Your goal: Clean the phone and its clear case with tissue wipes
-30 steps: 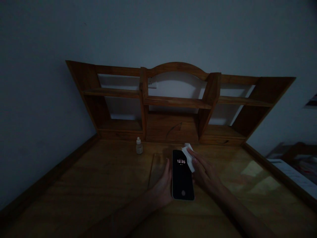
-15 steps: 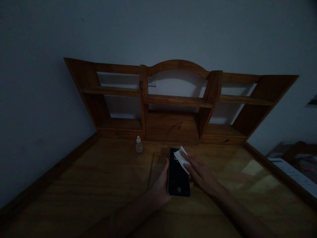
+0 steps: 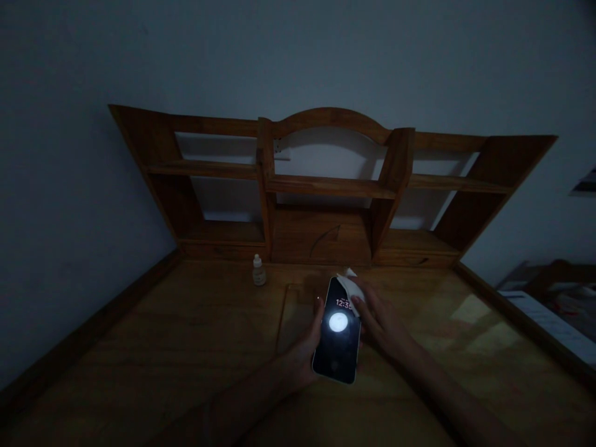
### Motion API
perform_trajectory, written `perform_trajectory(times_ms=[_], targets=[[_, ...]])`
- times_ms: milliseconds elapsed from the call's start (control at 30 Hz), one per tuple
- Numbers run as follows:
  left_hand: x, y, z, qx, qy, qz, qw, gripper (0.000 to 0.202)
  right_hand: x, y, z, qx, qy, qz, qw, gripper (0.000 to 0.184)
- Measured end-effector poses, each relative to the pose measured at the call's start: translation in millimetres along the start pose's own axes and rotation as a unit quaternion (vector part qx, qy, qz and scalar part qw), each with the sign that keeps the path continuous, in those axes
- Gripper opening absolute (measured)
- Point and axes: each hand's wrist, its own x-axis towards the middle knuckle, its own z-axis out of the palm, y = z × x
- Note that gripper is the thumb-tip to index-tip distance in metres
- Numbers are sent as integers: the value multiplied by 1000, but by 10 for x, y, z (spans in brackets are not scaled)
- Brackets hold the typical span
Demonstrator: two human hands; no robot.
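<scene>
A black phone (image 3: 338, 338) with a lit screen showing 12:35 and a bright round glare is held tilted above the wooden desk (image 3: 186, 347). My left hand (image 3: 305, 354) grips its left edge and underside. My right hand (image 3: 379, 323) presses a small white wipe (image 3: 350, 287) with its fingers against the phone's upper right corner.
A small white dropper bottle (image 3: 258, 271) stands at the back of the desk, left of the phone. A wooden shelf unit (image 3: 326, 186) with open compartments lines the wall behind. Raised wooden rails edge the desk left and right. The room is dim.
The phone has been lifted and tilted in my left hand, now catching a round light reflection. My right hand with the wipe slid across the top of the screen to its upper right corner.
</scene>
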Motion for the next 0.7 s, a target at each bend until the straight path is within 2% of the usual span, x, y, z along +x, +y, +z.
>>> perform_trajectory(times_ms=[167,300,467,700], targets=[[-23,-12,21,43,9,-21,999,81,-7,-12,-25,67,1,53,996,35],[-6,-50,-16,58,-20,-34,998,80,6,18,-33,86,17,87,992,37],[-7,-69,-5,59,3,-70,996,85,1,54,-25,114,29,120,986,40],[-50,-35,15,14,-108,-74,991,84,-4,100,19,140,52,161,976,45]])
